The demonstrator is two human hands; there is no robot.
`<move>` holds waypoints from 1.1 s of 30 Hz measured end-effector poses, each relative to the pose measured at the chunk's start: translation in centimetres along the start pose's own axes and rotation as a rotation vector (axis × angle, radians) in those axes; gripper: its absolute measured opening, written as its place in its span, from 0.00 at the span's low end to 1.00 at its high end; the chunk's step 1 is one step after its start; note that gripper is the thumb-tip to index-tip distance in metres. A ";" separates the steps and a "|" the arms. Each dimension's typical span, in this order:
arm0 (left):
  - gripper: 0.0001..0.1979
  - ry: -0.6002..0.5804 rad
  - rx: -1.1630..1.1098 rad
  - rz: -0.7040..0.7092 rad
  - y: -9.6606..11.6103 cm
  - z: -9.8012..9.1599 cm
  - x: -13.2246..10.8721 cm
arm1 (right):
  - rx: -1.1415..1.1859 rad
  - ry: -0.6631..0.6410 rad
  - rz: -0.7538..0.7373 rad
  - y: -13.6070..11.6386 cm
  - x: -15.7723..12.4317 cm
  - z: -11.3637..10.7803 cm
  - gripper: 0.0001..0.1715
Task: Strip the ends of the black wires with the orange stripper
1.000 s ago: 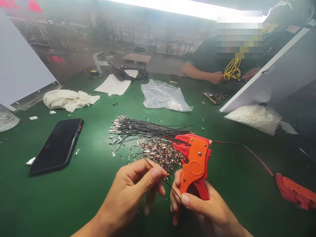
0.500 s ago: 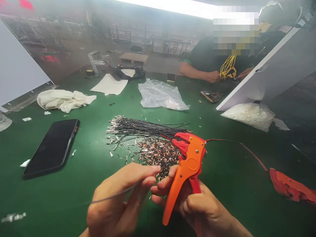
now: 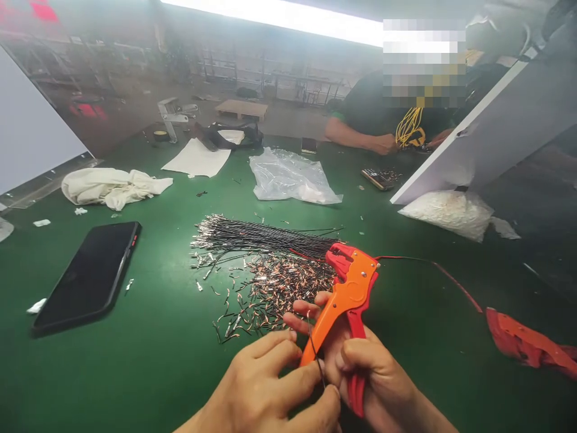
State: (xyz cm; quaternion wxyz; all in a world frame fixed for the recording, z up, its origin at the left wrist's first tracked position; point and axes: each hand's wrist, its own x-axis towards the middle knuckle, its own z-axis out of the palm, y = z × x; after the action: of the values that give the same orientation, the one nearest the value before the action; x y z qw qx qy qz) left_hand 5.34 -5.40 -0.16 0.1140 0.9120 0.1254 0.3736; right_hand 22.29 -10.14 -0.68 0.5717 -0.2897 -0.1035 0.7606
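While the right grip [image 3: 383, 376] held the stripper [image 3: 354, 282]: the left grip [image 3: 270, 385] pinched one wire [image 3: 311, 337] in front of the tool's orange handle [image 3: 322, 331].
Right grip: grasped the stripper; the thumb curled over the red handle [image 3: 356, 391], and several fingers extended past the orange one, so the hold appeared loose.
Left grip: closed on the wire between thumb and fingertip, at the lower end of its visible length.
Stripper: stood above the tabletop [image 3: 171, 373], head uppermost, handles apart. It was judged rigid, fairly light and robust; smooth handles could have slid in a slack hold. Both handles, clear of the head, formed the proper holding zone.
Wire: crossed the orange handle in view, upper end free; contact with the handle could not be confirmed. It was judged very light and springy, its free end liable to swing. A pinch close behind that end promised better control.
Bundle [image 3: 270, 234]: lay beyond the offcuts [image 3: 288, 279], silver terminals [image 3: 208, 225] to the left. Terminals were judged liable to snag or bend; the black lengths offered the safer hold.
Offcuts: short black pieces with coppery ends, judged loose and easily scattered.
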 end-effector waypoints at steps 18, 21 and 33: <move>0.07 0.320 -0.513 -0.589 -1.4 -4.4 0.3 | -0.112 -0.060 -0.011 0.3 -0.8 0.4 0.27; 0.03 0.514 -0.692 -0.895 -1.6 -4.4 0.7 | -0.166 -0.128 -0.078 1.2 -0.8 0.1 0.22; 0.09 0.531 -1.126 -1.073 -0.9 -3.6 1.8 | -0.551 -0.135 -0.157 2.9 -1.1 -0.3 0.28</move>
State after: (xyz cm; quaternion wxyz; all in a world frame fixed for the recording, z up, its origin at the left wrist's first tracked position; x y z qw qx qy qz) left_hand 3.92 -3.54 3.27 0.6841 0.4154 0.3611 0.4786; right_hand 20.31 -12.15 -1.95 0.5204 -0.3741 -0.3659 0.6748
